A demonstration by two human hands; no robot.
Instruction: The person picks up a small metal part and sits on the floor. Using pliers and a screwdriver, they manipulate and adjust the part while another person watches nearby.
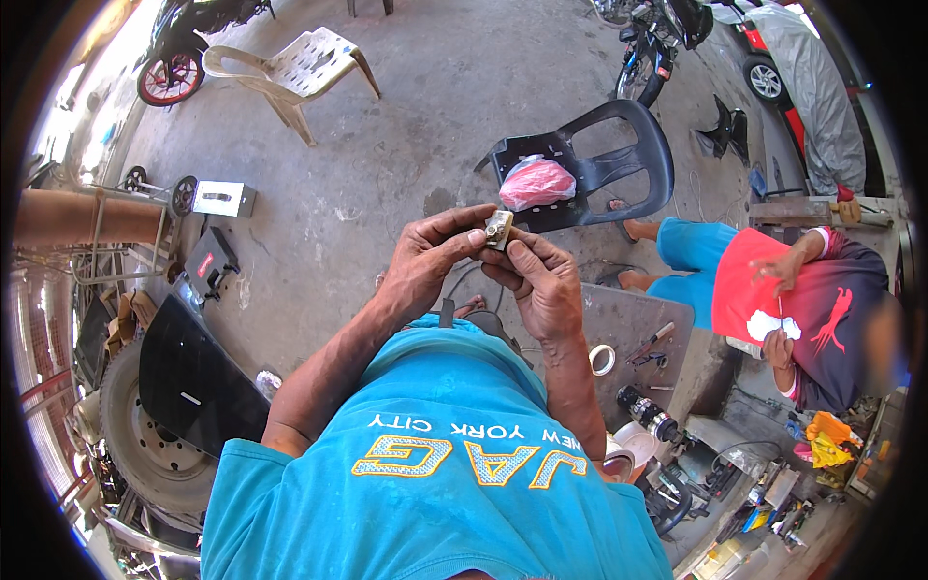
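Observation:
A small, squarish light metal part (498,228) with a round fitting on its face is held up at the middle of the view. My left hand (434,248) grips it from the left, thumb on its lower edge and fingers along its top. My right hand (536,275) holds it from the lower right, with its fingers curled and partly hidden. Just beyond my hands is a black plastic chair (633,164) with a pink plastic bag (536,184) on its seat. Beside my right forearm is a worktop (652,314) carrying a roll of tape (602,360) and hand tools (659,343).
A seated co-worker (764,304) holds a white item at right. A beige chair (295,68) and motorbikes (169,77) stand on the concrete floor (406,106). A tire (155,435), black panel (193,372) and metal case (224,198) lie at left; parts and tools (773,503) crowd the lower right.

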